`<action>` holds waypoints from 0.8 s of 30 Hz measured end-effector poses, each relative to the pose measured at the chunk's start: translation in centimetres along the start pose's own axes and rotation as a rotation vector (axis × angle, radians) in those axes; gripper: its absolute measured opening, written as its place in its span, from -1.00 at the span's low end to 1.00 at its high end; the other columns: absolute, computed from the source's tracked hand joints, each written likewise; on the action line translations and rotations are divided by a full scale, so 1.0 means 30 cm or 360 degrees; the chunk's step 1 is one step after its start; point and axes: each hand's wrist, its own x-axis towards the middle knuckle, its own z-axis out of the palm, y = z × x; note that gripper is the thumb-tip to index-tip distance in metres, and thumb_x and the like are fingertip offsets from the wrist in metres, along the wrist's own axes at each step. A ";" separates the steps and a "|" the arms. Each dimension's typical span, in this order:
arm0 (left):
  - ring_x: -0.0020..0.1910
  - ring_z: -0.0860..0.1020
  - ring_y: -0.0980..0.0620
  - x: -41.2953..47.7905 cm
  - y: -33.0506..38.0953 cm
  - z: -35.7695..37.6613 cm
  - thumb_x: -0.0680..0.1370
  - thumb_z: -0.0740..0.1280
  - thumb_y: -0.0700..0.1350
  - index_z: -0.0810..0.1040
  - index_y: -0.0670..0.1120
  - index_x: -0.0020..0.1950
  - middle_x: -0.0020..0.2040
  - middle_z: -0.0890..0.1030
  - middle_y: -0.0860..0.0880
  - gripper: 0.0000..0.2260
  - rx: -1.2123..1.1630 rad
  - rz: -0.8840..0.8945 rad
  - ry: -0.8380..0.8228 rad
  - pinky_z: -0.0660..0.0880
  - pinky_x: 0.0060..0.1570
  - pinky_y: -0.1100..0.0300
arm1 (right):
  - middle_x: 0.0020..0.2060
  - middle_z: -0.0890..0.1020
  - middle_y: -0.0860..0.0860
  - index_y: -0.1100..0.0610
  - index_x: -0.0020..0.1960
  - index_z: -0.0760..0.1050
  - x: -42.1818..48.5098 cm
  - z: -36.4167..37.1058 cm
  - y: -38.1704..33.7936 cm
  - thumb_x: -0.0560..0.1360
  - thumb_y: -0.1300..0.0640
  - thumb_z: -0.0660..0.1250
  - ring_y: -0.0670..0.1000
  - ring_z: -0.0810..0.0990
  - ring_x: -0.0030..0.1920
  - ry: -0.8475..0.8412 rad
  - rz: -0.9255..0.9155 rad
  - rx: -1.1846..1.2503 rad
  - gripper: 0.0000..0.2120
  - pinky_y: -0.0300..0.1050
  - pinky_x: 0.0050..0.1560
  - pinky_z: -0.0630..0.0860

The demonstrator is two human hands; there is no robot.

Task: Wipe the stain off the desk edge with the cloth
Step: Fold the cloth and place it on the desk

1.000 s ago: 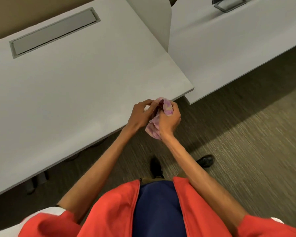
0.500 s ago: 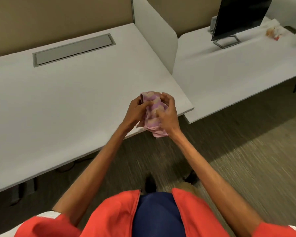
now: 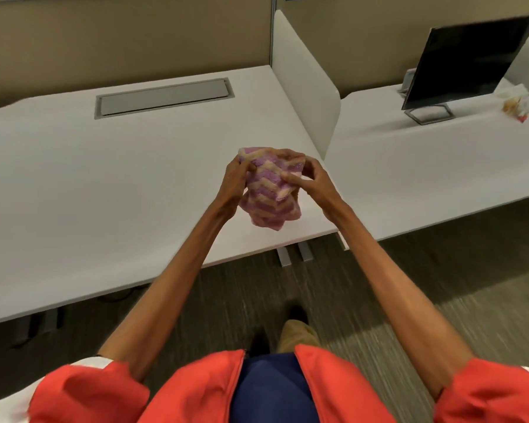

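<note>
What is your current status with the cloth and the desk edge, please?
Left hand and right hand both grip the purple-and-cream zigzag cloth. Cloth bunched above the white desk, not wiping yet. No stain visible; nothing blocking the edge.

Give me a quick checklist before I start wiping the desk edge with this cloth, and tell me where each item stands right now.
1. Cloth in hand: ok. The left hand and right hand both grip the cloth.
2. Cloth ready to wipe: not ok. It is bunched between the hands and held above the desk, not pressed flat.
3. Stain located: cannot tell. No mark shows on the visible desk edge.
4. Cloth touching the edge: not ok. It hangs over the desktop, short of the edge.
5. Path along the edge free: ok. Nothing sits near it; the monitor is on the neighbouring desk past the divider.
</note>
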 end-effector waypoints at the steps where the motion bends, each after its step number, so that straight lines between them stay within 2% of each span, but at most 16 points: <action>1: 0.15 0.59 -0.10 0.016 0.005 -0.002 0.66 0.08 -0.14 0.50 -0.24 0.30 0.22 0.59 -0.17 -0.68 -0.0013 -0.0028 0.0025 0.57 0.12 0.04 | 0.36 0.48 0.02 0.04 0.44 0.31 0.025 -0.006 -0.011 0.42 -0.09 0.48 0.02 0.47 0.33 -0.0054 0.0009 -0.0024 -0.32 -0.03 0.25 0.50; 3: 0.20 0.58 -0.17 0.053 0.016 -0.002 0.61 0.11 -0.08 0.49 -0.24 0.30 0.25 0.58 -0.22 -0.64 -0.0025 -0.0073 0.0076 0.56 0.20 -0.06 | 0.36 0.49 -0.03 -0.02 0.43 0.33 0.076 -0.019 -0.036 0.38 -0.14 0.46 -0.04 0.48 0.30 -0.0188 0.0017 -0.0043 -0.32 -0.15 0.12 0.50; 6: 0.11 0.61 -0.13 0.115 0.034 0.007 0.50 0.14 -0.01 0.49 -0.26 0.27 0.20 0.61 -0.24 -0.54 -0.0105 -0.0082 0.0172 0.57 0.13 -0.07 | 0.20 0.59 -0.13 -0.09 0.36 0.40 0.148 -0.038 -0.062 0.37 -0.14 0.45 -0.18 0.58 0.14 -0.0338 0.0013 -0.0025 -0.41 -0.32 -0.08 0.50; 8: 0.11 0.61 -0.12 0.168 0.032 0.022 0.52 0.15 0.00 0.43 -0.27 0.32 0.19 0.59 -0.24 -0.53 -0.0166 -0.0102 0.0280 0.60 0.09 -0.05 | 0.15 0.62 -0.13 -0.04 0.34 0.42 0.200 -0.053 -0.067 0.37 -0.10 0.49 -0.23 0.63 0.05 -0.0347 -0.0003 0.0010 -0.41 -0.39 -0.16 0.53; 10: 0.12 0.61 -0.09 0.225 0.024 0.041 0.62 0.14 0.01 0.30 -0.19 0.41 0.22 0.55 -0.16 -0.58 -0.0191 -0.0151 0.0415 0.63 -0.04 0.11 | 0.17 0.63 -0.07 0.02 0.36 0.42 0.257 -0.066 -0.064 0.35 -0.05 0.54 -0.17 0.64 0.07 -0.0344 -0.0010 0.0050 -0.37 -0.34 -0.12 0.57; 12: 0.05 0.60 0.04 0.279 0.018 0.063 0.66 0.12 0.02 0.21 -0.09 0.43 0.21 0.51 -0.09 -0.62 -0.0240 -0.0177 0.0528 0.60 -0.18 0.27 | 0.23 0.59 0.01 0.05 0.40 0.38 0.313 -0.074 -0.058 0.37 0.00 0.57 -0.02 0.62 0.15 -0.0344 -0.0020 0.0035 -0.33 -0.20 0.02 0.61; 15: 0.02 0.59 0.06 0.350 0.017 0.096 0.66 0.14 0.04 0.17 -0.04 0.43 0.21 0.51 -0.09 -0.62 -0.0325 -0.0224 0.0626 0.59 -0.21 0.27 | 0.24 0.57 0.05 0.08 0.41 0.37 0.391 -0.089 -0.061 0.39 0.08 0.56 0.03 0.59 0.16 -0.0320 -0.0091 0.0010 -0.34 -0.21 0.04 0.60; 17: -0.01 0.60 0.07 0.388 0.018 0.117 0.64 0.17 0.09 0.18 -0.03 0.41 0.13 0.54 -0.02 -0.60 -0.0377 -0.0243 0.0641 0.59 -0.26 0.28 | 0.21 0.59 0.09 0.12 0.39 0.40 0.441 -0.111 -0.066 0.41 0.10 0.55 0.09 0.61 0.14 -0.0298 -0.0122 0.0035 -0.39 -0.11 0.08 0.63; 20: 0.01 0.63 0.04 0.437 0.025 0.131 0.51 0.19 0.20 0.33 -0.10 0.38 0.12 0.60 -0.04 -0.46 -0.0409 -0.0248 0.0499 0.61 -0.21 0.25 | 0.18 0.61 0.15 0.16 0.36 0.43 0.509 -0.148 -0.067 0.43 0.14 0.53 0.16 0.62 0.13 -0.0285 -0.0137 0.0072 -0.44 0.05 0.13 0.63; 22: 0.02 0.66 0.10 0.465 0.035 0.131 0.48 0.21 0.16 0.40 -0.07 0.37 0.17 0.61 -0.06 -0.48 -0.0303 -0.0191 0.0336 0.61 -0.18 0.29 | 0.17 0.62 0.16 0.17 0.36 0.44 0.550 -0.166 -0.074 0.43 0.15 0.52 0.17 0.62 0.13 -0.0276 -0.0153 0.0062 -0.45 0.06 0.14 0.62; 24: -0.01 0.65 0.21 0.493 0.048 0.123 0.45 0.30 0.06 0.33 0.03 0.33 0.16 0.56 0.04 -0.54 -0.0171 -0.0150 0.0238 0.58 -0.20 0.36 | 0.17 0.62 0.15 0.16 0.36 0.45 0.592 -0.178 -0.081 0.43 0.15 0.52 0.15 0.63 0.13 -0.0249 -0.0160 0.0088 -0.46 0.03 0.14 0.63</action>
